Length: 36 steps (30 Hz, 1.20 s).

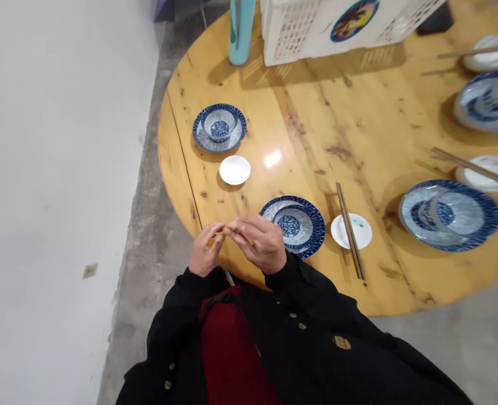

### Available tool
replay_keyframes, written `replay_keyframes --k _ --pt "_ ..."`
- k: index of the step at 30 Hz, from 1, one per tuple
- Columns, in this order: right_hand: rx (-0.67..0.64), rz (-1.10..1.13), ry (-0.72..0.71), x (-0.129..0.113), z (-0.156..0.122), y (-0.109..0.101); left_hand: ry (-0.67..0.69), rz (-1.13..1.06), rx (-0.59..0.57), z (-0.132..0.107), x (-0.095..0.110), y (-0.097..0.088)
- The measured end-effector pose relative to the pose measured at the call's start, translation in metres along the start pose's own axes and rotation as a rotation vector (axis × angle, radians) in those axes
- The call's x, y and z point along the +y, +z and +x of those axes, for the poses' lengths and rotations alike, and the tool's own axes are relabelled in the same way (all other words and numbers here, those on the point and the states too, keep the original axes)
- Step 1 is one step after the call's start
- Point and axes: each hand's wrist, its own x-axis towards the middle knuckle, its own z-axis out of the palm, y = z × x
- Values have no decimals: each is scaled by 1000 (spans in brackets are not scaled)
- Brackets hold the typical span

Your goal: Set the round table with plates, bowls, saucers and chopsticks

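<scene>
1. Small tan sliver (235,228), too small to identify, is pinched between the fingertips of both hands, above the edge of the wooden table (358,112)
2. Left hand (205,251) and Right hand (260,243) are both closed on it, fingers curled, fingertips meeting
3. The right hand overlaps the rim of a blue-and-white plate (314,232)
4. A loosened pinch could drop the sliver onto the plate, or past the table edge onto the concrete floor (160,242)
5. Fingers hide most of the sliver, so its shape and ends are hard to make out
6. Further out, chopsticks (350,230) lie across a white saucer (362,230)
</scene>
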Motion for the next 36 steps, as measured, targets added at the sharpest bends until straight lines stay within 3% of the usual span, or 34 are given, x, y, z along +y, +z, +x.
replay_keyframes --k 4,9,14,19,24,30,36 --pt "30 17 63 -3 1 -6 33 9 -171 12 -9 -1" --pt "191 162 447 10 27 -14 -14 26 -312 33 -14 -7" --pt "412 378 752 58 61 -1 -186 -123 -455 60 -13 -23" --pt "563 494 993 106 90 26 -308 -277 -428 96 -11 -43" --pt "606 531 1089 134 112 46 -380 -343 -374 140 -20 -57" --pt "782 446 1192 159 130 57 -386 -293 -479 191 -34 -66" --pt "779 358 1209 177 135 62 -362 -256 -499 208 -50 -59"
